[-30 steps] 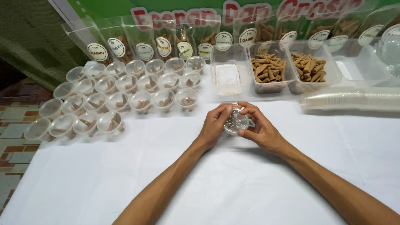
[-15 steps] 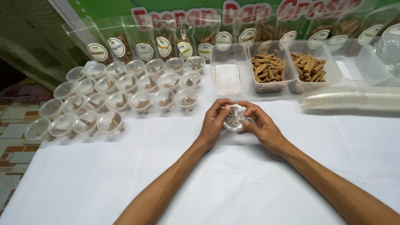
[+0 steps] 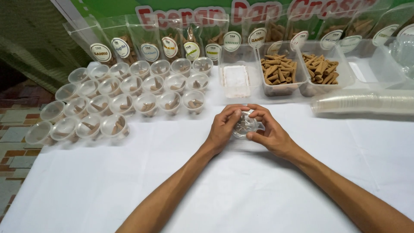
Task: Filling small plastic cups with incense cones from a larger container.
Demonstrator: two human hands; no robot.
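A small clear plastic cup with a lid (image 3: 244, 126) is gripped between both of my hands above the white tablecloth (image 3: 224, 190). My left hand (image 3: 223, 128) curls around its left side, fingertips on the lid's rim. Around the right side wraps my right hand (image 3: 271, 131), thumb below and fingers on top. What is inside the cup is mostly hidden by my fingers.
Several lidded clear cups (image 3: 125, 101) holding brown cones stand in rows at the left. Two clear tubs of brown cones (image 3: 279, 71) (image 3: 321, 69) and a tub with a white block (image 3: 235, 80) sit behind. A lying stack of cups (image 3: 362, 103) is at right; labelled pouches (image 3: 170, 43) line the back.
My fingers have shifted around the lid's rim and the cup has turned slightly between my hands. Both hands stay in nearly the same place.
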